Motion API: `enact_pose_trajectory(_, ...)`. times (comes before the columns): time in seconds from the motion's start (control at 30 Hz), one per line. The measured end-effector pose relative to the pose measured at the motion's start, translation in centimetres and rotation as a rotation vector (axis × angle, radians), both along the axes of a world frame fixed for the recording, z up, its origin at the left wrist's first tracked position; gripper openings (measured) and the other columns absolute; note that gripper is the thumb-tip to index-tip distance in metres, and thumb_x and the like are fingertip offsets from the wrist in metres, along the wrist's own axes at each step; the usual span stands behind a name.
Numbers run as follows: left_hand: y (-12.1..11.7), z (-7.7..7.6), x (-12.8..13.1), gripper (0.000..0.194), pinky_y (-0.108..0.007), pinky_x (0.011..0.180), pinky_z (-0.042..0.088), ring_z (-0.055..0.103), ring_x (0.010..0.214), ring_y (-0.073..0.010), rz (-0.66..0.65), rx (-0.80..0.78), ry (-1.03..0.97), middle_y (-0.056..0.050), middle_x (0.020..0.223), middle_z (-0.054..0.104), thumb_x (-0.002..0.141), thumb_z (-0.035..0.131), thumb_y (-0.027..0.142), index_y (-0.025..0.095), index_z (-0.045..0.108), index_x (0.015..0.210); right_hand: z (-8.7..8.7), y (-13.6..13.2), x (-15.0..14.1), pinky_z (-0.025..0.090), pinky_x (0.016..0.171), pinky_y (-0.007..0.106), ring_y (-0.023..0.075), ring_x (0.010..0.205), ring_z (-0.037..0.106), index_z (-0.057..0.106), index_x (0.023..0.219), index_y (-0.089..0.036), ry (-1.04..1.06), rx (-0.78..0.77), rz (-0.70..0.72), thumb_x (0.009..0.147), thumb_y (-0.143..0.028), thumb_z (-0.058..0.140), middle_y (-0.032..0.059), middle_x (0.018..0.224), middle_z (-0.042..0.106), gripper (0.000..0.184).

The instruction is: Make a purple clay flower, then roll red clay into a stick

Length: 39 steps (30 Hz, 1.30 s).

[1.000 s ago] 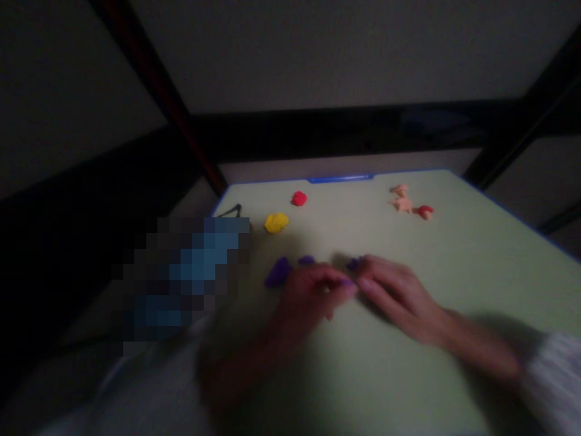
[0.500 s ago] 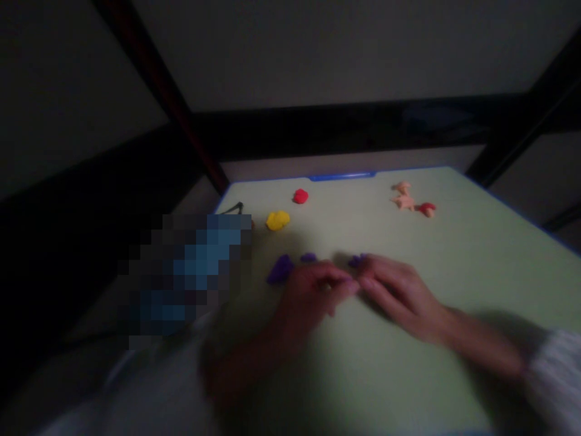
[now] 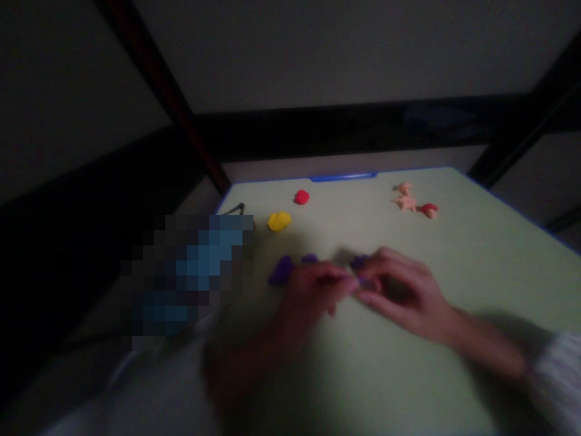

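Note:
My left hand (image 3: 313, 290) is closed in a pinch over the table, with a tiny bit of purple modelling clay (image 3: 362, 280) showing at its fingertips. Close to that bit is my right hand (image 3: 406, 297), its fingers curved and the thumb held apart from them. Just behind the right fingertips lies a purple clay piece (image 3: 360, 261), partly covered. A larger purple lump (image 3: 282, 270) rests beside the left hand, and a small purple piece (image 3: 310, 258) sits behind its knuckles. The dim light blurs the fingertips.
On the pale green table (image 3: 476, 254) are a yellow clay lump (image 3: 278, 221) and a red one (image 3: 302, 197). Farther right lie a peach star-like shape (image 3: 405, 202), a peach mushroom-like piece (image 3: 403, 188) and a red-capped one (image 3: 429, 210). A blue handle (image 3: 344, 177) edges the back.
My right thumb and fingers have spread apart from their pinch, and the purple bit now shows between the hands. My left hand stays nearly in place.

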<state>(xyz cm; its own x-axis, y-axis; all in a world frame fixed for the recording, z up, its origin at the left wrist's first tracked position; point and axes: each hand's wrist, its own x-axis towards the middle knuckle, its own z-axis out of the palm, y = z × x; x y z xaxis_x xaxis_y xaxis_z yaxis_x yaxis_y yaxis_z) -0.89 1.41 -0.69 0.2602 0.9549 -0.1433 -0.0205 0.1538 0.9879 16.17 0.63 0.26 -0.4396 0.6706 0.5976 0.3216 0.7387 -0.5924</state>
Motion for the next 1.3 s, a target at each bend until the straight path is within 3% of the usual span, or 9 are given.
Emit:
enact_pose_trajectory(0.3,0.0,0.3,-0.1,0.018,-0.017,0.034,0.033,0.041,0.038,-0.0044,-0.061,0.049,0.014,0.005,0.050,0.048,0.062,0.068,0.029,0.013,0.061,0.056,-0.5,0.2,0.2,0.047,0.057,0.021,0.0114,0.070,0.057,0.068,0.096,-0.013,0.040,0.119,0.038,0.082,-0.012,0.061,0.0056,0.079,0.058,0.016)
enact_pose_trajectory(0.53,-0.8,1.2,0.1,0.013,-0.016,0.038,0.032,0.040,0.042,-0.0043,0.023,-0.029,-0.043,0.005,0.052,0.050,0.064,0.067,0.026,0.013,0.063,0.064,-0.3,0.2,0.4,0.047,0.058,0.020,0.0105,0.071,0.057,0.068,0.096,-0.014,0.046,0.131,0.010,0.080,-0.009,0.062,0.0051,0.080,0.058,0.018)
enact_pose_trajectory(0.77,-0.1,0.5,0.0,0.015,-0.018,0.036,0.031,0.038,0.037,-0.0045,-0.019,-0.012,-0.034,0.006,0.044,0.045,0.064,0.065,0.027,0.014,0.061,0.056,-0.3,0.2,0.4,0.047,0.056,0.021,0.0113,0.070,0.058,0.068,0.095,-0.011,0.065,0.155,-0.016,0.079,-0.010,0.064,0.0059,0.081,0.059,0.017)
enact_pose_trajectory(1.3,0.1,0.0,-0.2,0.017,-0.017,0.034,0.030,0.038,0.036,-0.0039,-0.045,0.061,-0.011,0.006,0.045,0.045,0.063,0.066,0.028,0.014,0.062,0.055,-0.4,0.1,0.7,0.044,0.051,0.022,0.0110,0.069,0.055,0.068,0.100,-0.019,0.054,0.171,0.016,0.083,-0.009,0.058,0.0042,0.084,0.053,0.022)
